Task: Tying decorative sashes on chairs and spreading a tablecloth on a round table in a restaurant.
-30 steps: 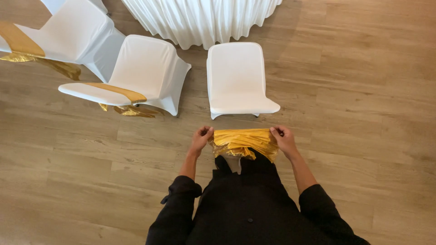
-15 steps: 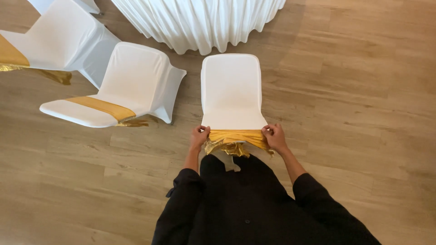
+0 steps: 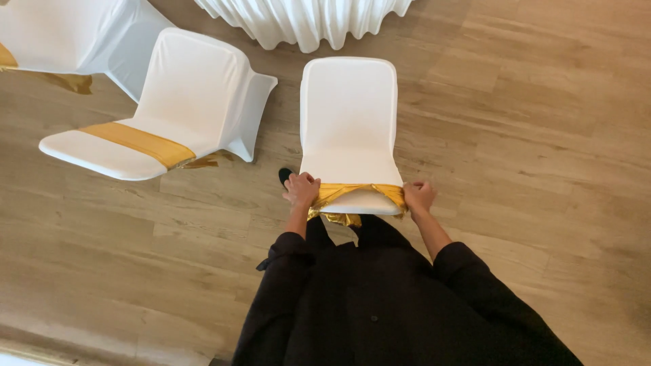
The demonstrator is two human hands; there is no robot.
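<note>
A chair in a white cover (image 3: 348,115) stands right in front of me, its back top nearest to me. A shiny gold sash (image 3: 352,194) stretches across the top of that chair back. My left hand (image 3: 302,190) grips the sash's left end at the chair's left edge. My right hand (image 3: 418,195) grips the right end at the right edge. Loose gold fabric (image 3: 341,218) hangs below the sash between my hands. My black sleeves and dark clothes fill the lower middle of the view.
A second white-covered chair (image 3: 176,102) with a gold sash (image 3: 139,142) around its back stands to the left. A third one (image 3: 61,34) is at the top left. A white skirted table (image 3: 305,20) stands behind the chairs. The floor is light wood planks (image 3: 542,135).
I have stepped closer to the chair. The bunched gold sash in my hands has been spread out and pulled over the top of the chair back, my hands moving apart.
</note>
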